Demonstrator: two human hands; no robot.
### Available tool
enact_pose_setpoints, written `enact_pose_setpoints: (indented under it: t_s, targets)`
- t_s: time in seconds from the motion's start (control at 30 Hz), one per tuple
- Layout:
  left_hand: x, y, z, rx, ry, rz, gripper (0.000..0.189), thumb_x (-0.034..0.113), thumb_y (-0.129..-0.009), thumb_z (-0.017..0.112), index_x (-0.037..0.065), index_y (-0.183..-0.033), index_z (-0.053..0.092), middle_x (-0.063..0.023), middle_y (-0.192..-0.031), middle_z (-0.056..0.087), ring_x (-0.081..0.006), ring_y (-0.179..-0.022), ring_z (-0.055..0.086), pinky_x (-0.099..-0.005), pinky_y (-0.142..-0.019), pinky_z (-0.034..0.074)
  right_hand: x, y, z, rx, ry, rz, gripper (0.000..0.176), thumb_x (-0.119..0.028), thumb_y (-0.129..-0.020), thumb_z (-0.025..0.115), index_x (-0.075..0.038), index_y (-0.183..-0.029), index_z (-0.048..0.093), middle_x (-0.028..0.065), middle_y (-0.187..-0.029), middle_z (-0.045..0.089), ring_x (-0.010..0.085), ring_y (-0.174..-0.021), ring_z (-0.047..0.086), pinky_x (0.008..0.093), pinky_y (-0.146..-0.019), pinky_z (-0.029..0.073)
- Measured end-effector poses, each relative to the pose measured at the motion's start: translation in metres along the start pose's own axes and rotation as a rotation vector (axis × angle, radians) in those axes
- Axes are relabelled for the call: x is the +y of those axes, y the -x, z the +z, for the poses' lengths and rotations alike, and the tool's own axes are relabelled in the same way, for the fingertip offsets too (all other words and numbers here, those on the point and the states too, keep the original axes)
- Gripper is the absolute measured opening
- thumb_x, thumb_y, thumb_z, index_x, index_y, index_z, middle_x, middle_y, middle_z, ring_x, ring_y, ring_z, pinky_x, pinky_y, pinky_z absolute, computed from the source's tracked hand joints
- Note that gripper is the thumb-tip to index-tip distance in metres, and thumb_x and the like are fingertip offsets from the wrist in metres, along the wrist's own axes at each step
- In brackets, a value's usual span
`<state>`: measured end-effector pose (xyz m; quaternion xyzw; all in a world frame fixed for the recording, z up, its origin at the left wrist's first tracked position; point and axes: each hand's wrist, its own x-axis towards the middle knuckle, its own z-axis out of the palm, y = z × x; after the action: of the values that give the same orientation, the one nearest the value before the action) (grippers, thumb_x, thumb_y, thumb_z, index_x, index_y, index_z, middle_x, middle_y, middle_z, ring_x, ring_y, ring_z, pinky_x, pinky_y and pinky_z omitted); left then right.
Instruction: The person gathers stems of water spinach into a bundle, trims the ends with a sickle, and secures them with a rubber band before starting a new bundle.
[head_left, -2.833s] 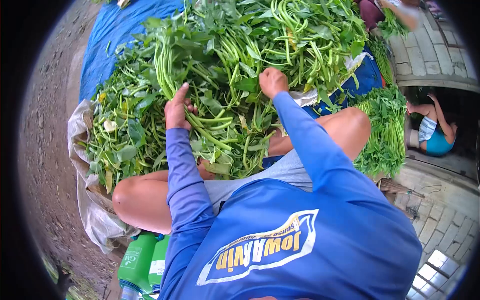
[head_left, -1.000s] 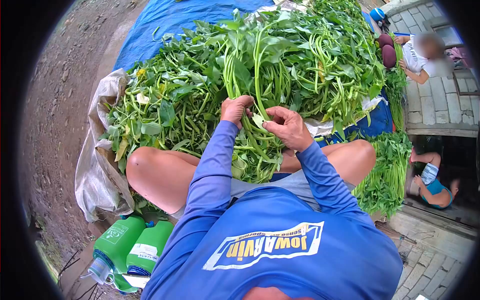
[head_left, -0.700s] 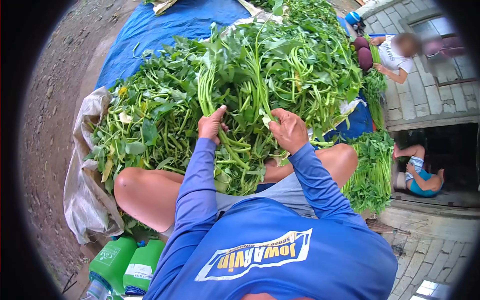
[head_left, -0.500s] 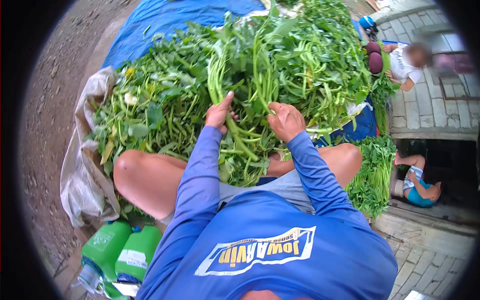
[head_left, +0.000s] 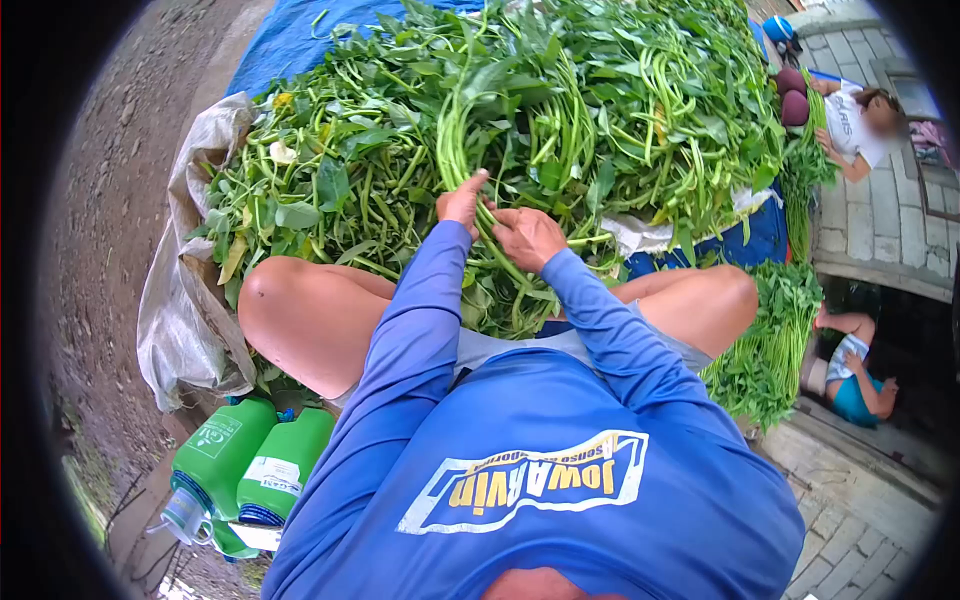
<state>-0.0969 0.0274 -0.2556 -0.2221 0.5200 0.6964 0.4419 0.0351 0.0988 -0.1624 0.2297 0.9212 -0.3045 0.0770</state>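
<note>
A big heap of leafy green stalks [head_left: 600, 110] lies in front of my crossed legs on a blue tarp [head_left: 280, 35]. My left hand [head_left: 462, 203] grips a gathered bunch of stalks [head_left: 465, 140] that stands up out of the heap. Just to its right, my right hand [head_left: 528, 236] is closed around the lower part of the same bunch, fingers touching my left hand. Both sleeves are blue.
A grey sack [head_left: 185, 300] edges the heap on the left. Two green plastic jugs [head_left: 245, 465] lie by my left knee. Bundled greens [head_left: 775, 340] rest by my right knee. One person [head_left: 860, 115] sits at upper right, another [head_left: 860, 375] in a doorway lower right.
My right hand has moved left and down to join my left hand on the bunch. My left hand keeps holding the stalks; the view has shifted slightly.
</note>
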Motion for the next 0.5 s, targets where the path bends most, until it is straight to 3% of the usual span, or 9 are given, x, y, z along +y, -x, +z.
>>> enact_pose_setpoints:
  t_s: [0.13,0.2,0.27,0.37,0.4,0.5]
  targets:
    - [0.011,0.02,0.017,0.131,0.113,0.199,0.042,0.029,-0.083,0.087,-0.004,-0.085,0.061,-0.0134,-0.076,0.062,-0.0239,-0.056,0.062,-0.0382,-0.05,0.056,-0.006,0.007,0.02,0.257,0.042,-0.056,0.022,-0.024,-0.095,0.062,-0.012,-0.109,0.074,0.0192,-0.09,0.068,0.042,-0.09,0.065,0.0534,-0.082,0.052]
    - [0.009,0.023,0.024,0.191,0.09,0.319,0.042,0.027,-0.08,0.09,-0.003,-0.089,0.063,-0.0124,-0.076,0.064,-0.023,-0.058,0.063,-0.0365,-0.051,0.055,-0.006,0.007,0.021,0.326,0.048,-0.069,0.018,-0.023,-0.094,0.064,-0.013,-0.106,0.074,0.0173,-0.089,0.067,0.0406,-0.088,0.065,0.0534,-0.08,0.051]
    - [-0.006,0.019,0.027,0.296,-0.071,0.454,0.042,0.023,-0.076,0.093,-0.004,-0.093,0.065,-0.0114,-0.08,0.066,-0.0206,-0.062,0.062,-0.0339,-0.053,0.055,-0.008,0.01,0.013,0.254,0.189,-0.076,0.022,-0.024,-0.098,0.058,-0.012,-0.109,0.072,0.018,-0.094,0.068,0.0395,-0.093,0.065,0.0525,-0.081,0.052]
    - [-0.016,-0.015,0.0,0.32,-0.389,0.245,0.045,0.022,-0.075,0.094,-0.006,-0.095,0.065,-0.011,-0.086,0.067,-0.0191,-0.066,0.061,-0.0323,-0.054,0.055,-0.005,0.013,0.02,0.187,0.3,-0.104,0.021,-0.023,-0.098,0.054,-0.011,-0.104,0.07,0.0172,-0.093,0.067,0.0383,-0.094,0.065,0.0512,-0.08,0.052]
    - [-0.024,-0.025,-0.002,0.352,-0.277,0.253,0.07,0.028,-0.072,0.096,-0.01,-0.116,0.057,-0.0127,-0.092,0.066,-0.0185,-0.066,0.061,-0.0323,-0.055,0.055,-0.006,0.013,0.026,0.199,0.272,-0.103,0.021,-0.023,-0.098,0.054,-0.011,-0.103,0.07,0.017,-0.093,0.066,0.0385,-0.094,0.065,0.0517,-0.08,0.051]
    - [-0.018,0.0,0.007,0.482,-0.2,0.442,0.093,0.032,-0.071,0.096,-0.012,-0.132,0.042,-0.0137,-0.092,0.064,-0.0191,-0.065,0.061,-0.0339,-0.055,0.055,-0.009,0.007,0.029,0.229,0.227,-0.135,0.021,-0.025,-0.098,0.056,-0.012,-0.103,0.071,0.0167,-0.091,0.066,0.0384,-0.092,0.065,0.0523,-0.079,0.051]
